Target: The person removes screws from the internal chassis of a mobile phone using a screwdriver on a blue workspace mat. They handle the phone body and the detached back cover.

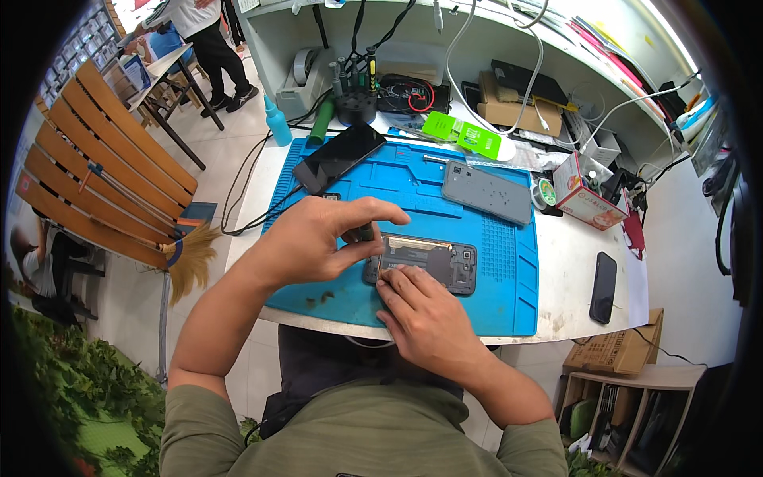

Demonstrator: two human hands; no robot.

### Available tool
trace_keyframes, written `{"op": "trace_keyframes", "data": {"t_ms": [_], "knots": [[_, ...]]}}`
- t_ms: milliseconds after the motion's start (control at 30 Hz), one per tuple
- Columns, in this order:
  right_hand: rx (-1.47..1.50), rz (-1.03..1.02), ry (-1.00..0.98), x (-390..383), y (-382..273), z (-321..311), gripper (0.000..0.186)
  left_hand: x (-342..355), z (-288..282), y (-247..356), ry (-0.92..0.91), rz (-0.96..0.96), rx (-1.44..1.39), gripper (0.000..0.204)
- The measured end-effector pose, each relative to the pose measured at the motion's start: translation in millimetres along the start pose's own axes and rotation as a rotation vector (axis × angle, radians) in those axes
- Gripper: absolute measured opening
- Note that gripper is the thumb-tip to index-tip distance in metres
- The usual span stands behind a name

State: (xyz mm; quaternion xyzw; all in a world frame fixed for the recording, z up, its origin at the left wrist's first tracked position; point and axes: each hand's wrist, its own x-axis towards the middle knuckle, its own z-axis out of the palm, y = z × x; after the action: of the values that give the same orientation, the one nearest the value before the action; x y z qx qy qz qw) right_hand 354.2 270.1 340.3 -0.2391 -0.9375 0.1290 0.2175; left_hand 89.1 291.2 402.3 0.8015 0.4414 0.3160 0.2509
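Observation:
An opened phone lies across the blue repair mat, its inner parts bare. My right hand rests on its near left side, fingertips pressed on it and thumb by the near edge. Over the phone's left end hovers my left hand, index finger and thumb reaching out and the other fingers curled. Something dark shows between those fingers, too hidden to name. Beyond my left hand lies a black phone screen. A grey phone back cover with dark specks lies at the mat's far right.
A screwdriver stand, a light blue bottle and a green cylinder stand behind the mat. Green packets and a box lie at the back right. Another phone lies on the table's right. Cables hang from the shelf.

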Motion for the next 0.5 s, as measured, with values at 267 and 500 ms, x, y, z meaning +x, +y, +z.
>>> {"op": "trace_keyframes", "data": {"t_ms": [267, 500], "knots": [[-0.114, 0.013, -0.022, -6.4, -9.9, 4.0, 0.052, 0.3, 1.3, 4.1, 0.001, -0.067, -0.052, 0.053], [-0.113, 0.03, -0.025, -9.4, -12.1, 6.7, 0.056, 1.7, -0.8, 13.3, -0.01, -0.096, 0.09, 0.06]]}}
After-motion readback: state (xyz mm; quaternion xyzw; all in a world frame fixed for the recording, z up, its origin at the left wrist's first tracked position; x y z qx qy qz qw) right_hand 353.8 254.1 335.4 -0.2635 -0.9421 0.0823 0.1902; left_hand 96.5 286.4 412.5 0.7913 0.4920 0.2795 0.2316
